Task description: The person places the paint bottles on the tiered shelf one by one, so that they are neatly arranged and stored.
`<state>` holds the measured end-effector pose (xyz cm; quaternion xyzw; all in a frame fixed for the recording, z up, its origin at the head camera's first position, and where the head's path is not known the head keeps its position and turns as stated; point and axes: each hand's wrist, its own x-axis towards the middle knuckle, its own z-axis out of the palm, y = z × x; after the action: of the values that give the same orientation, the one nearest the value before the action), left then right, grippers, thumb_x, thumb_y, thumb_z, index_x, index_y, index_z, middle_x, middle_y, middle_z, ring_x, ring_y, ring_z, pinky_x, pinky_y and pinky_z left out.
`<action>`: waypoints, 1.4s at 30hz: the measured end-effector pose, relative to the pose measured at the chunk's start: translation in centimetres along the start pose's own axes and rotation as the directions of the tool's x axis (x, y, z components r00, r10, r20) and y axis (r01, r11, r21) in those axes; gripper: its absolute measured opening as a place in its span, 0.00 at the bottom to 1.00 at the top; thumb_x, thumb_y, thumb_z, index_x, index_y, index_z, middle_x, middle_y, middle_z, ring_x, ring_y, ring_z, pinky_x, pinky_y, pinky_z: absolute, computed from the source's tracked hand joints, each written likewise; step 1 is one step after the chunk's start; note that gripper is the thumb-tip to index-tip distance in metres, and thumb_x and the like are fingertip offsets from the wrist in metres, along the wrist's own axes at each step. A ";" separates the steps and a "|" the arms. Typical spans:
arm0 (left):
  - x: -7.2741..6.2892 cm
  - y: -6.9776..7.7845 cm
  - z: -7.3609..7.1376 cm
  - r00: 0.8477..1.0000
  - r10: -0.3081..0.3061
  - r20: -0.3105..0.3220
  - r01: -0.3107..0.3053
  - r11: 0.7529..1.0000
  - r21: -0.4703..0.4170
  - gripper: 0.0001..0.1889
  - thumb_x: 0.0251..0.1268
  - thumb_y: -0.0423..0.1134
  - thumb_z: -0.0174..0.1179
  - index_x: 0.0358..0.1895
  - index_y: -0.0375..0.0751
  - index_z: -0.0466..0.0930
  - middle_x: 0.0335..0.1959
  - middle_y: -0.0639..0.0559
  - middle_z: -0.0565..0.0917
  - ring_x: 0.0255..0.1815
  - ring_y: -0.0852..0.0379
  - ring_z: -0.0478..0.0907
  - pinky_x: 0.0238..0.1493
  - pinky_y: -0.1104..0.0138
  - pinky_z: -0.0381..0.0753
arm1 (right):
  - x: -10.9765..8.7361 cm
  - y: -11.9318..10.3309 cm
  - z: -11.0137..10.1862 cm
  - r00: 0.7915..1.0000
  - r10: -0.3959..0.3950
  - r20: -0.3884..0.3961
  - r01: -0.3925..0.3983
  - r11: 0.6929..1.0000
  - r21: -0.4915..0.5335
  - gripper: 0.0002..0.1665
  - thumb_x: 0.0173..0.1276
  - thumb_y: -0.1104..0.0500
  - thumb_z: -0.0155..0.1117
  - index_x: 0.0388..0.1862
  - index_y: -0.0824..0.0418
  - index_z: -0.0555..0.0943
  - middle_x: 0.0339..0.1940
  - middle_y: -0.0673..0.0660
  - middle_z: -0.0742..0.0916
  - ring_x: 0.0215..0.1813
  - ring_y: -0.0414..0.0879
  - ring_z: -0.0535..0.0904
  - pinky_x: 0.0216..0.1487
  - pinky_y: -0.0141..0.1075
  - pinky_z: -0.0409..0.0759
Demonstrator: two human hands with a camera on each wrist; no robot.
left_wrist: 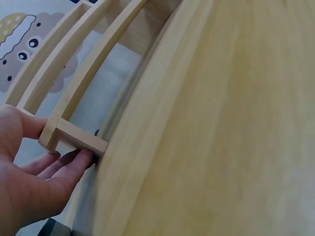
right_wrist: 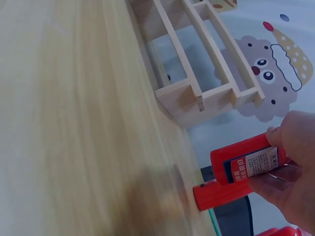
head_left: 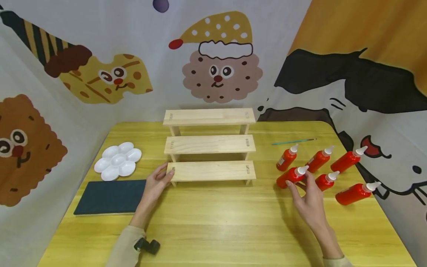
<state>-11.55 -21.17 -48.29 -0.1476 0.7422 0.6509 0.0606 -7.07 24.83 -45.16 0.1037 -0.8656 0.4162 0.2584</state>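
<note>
A three-tier wooden step rack (head_left: 210, 171) stands at the middle of the table. At its left end my left hand (head_left: 154, 187) grips the lowest step, thumb on top and fingers around the leg, as the left wrist view shows up close. On the right, my right hand (head_left: 310, 204) holds a red squeeze bottle (head_left: 289, 178) with a white pointed nozzle. The right wrist view shows the held bottle's label (right_wrist: 253, 164), and the bottle is raised above the tabletop. Several similar red bottles (head_left: 353, 194) stand around this hand.
A white flower-shaped palette (head_left: 118, 160) lies at the left, above a dark rectangular board (head_left: 108, 197). Behind the bottles is a thin teal paintbrush (head_left: 293, 142). A printed cartoon curtain (head_left: 160, 78) hangs around the wooden table (head_left: 220, 230).
</note>
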 end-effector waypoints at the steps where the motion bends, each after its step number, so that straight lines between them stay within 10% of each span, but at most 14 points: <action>1: 0.0 0.0 0.0 1.000 -0.001 0.000 0.001 1.000 -0.004 0.33 0.74 0.45 0.62 0.78 0.44 0.63 0.72 0.32 0.71 0.67 0.43 0.75 0.52 0.71 0.82 | 0.1 -0.1 0.0 1.000 -0.009 -0.007 0.009 1.000 0.003 0.35 0.56 0.79 0.72 0.62 0.75 0.70 0.51 0.67 0.85 0.56 0.19 0.73 0.54 0.14 0.73; 23: 0.2 0.3 0.3 1.000 -0.016 -0.018 0.016 1.000 -0.004 0.32 0.74 0.44 0.62 0.78 0.45 0.64 0.70 0.32 0.73 0.64 0.46 0.77 0.48 0.73 0.82 | 4.7 -3.8 1.9 0.996 -0.085 -0.008 0.086 0.995 0.043 0.32 0.60 0.73 0.73 0.63 0.71 0.73 0.50 0.64 0.86 0.53 0.24 0.76 0.55 0.17 0.75; 42: 0.0 0.1 0.2 0.999 -0.032 -0.028 0.031 0.999 -0.028 0.33 0.73 0.44 0.63 0.78 0.45 0.64 0.70 0.32 0.73 0.59 0.54 0.80 0.47 0.74 0.81 | 10.4 -8.0 5.0 0.975 -0.205 0.091 0.184 0.963 0.196 0.31 0.65 0.69 0.72 0.65 0.69 0.72 0.56 0.61 0.85 0.55 0.50 0.82 0.57 0.24 0.79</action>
<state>-11.56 -20.92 -48.19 -0.1693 0.7314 0.6580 0.0583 -14.51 16.24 -36.83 0.2349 -0.8214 0.4616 0.2387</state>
